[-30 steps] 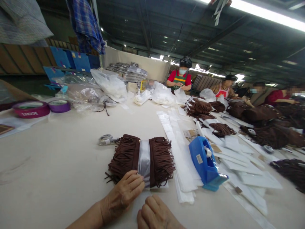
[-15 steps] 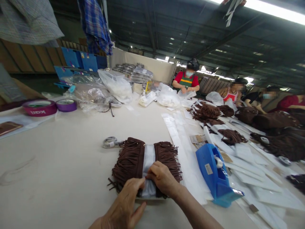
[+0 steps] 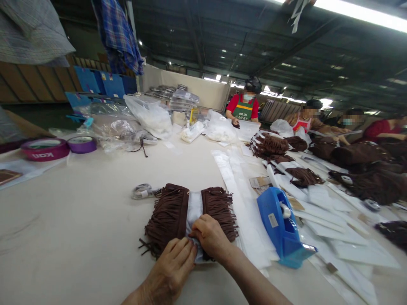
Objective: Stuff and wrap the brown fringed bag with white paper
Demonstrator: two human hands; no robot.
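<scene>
A dark brown fringed bag (image 3: pixel 170 216) lies folded flat on the table in front of me, its fringe spreading to both sides. A whitish, half-clear wrapping strip (image 3: pixel 194 205) runs down its middle. At the near end of the strip, my right hand (image 3: pixel 211 237) is closed, the fingertips gripping the strip. My left hand (image 3: pixel 173 269) presses against it from the near left, fingers together and tips meeting the right hand's. The fingertips partly cover the strip's near end. Beside the bag's upper left corner lies a coiled grey cord or chain (image 3: pixel 142 191).
A blue tape dispenser (image 3: pixel 275 224) stands right of the bag, by long white strips (image 3: pixel 244 216) and white sheets (image 3: pixel 343 237). Tape rolls (image 3: pixel 46 150) and clear plastic bags (image 3: pixel 149 114) lie at back left. Brown fringed pieces (image 3: pixel 270 144) and co-workers (image 3: pixel 243 108) are farther right.
My left hand's thumb and fingers, spread apart before, have come together over the strip's near end. The right hand keeps its grip. The whole view has shifted slightly.
</scene>
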